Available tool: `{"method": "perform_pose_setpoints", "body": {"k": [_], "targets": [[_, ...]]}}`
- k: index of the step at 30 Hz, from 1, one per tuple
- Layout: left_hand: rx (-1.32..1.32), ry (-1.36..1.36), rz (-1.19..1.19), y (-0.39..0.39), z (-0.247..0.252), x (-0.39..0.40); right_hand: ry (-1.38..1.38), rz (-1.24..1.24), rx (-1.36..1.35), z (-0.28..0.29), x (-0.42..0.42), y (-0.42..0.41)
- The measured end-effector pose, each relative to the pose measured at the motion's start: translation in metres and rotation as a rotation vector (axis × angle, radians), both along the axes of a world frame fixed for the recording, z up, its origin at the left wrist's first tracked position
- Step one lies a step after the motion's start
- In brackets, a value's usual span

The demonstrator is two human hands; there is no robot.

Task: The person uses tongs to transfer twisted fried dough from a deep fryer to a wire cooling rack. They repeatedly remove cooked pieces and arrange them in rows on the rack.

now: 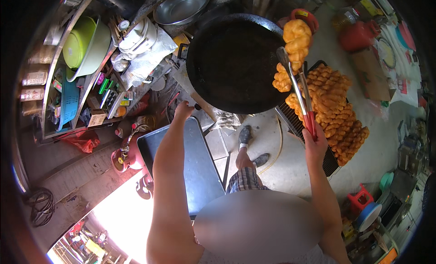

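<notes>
My right hand (315, 144) grips a pair of metal tongs (297, 88) by their red handles. At the tongs' tips, a golden-brown fried dough twist (297, 39) is raised beside the right rim of a large black wok (235, 63) holding dark liquid. Below and right of it, many more twists (330, 107) lie heaped on a wire rack (293, 122). My left hand (184, 110), fingers curled, is at the wok's lower left, right beside a small black knob (197, 107). Whether the fingers hold the knob is not clear.
A dark rectangular baking tray (201, 155) lies under my left forearm. Red gas cylinders (131, 158) stand left of it. Shelves with a green basin (79, 42) line the left. A steel basin (182, 5) sits behind the wok. A hose (280, 141) crosses the floor.
</notes>
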State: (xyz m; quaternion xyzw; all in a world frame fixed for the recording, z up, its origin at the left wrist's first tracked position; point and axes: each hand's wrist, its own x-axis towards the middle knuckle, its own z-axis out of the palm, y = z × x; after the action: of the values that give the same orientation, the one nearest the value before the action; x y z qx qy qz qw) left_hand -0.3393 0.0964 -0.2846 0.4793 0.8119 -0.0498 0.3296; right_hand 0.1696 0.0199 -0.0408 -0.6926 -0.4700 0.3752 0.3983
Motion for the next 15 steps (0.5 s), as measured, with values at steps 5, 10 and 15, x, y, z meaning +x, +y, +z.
{"method": "perform_pose_setpoints", "body": {"k": [5,10,15], "targets": [[-0.193,-0.231,-0.076,0.009,-0.064,-0.03,0.023,-0.041,-0.028,-0.001,0.002,0.003],[-0.437,-0.469,0.084,0.034,-0.025,-0.009,0.089,-0.077,-0.081,-0.004,0.006,0.0],[-0.466,-0.39,0.071,0.029,-0.017,0.001,0.073,-0.052,-0.098,-0.004,0.011,0.001]]}}
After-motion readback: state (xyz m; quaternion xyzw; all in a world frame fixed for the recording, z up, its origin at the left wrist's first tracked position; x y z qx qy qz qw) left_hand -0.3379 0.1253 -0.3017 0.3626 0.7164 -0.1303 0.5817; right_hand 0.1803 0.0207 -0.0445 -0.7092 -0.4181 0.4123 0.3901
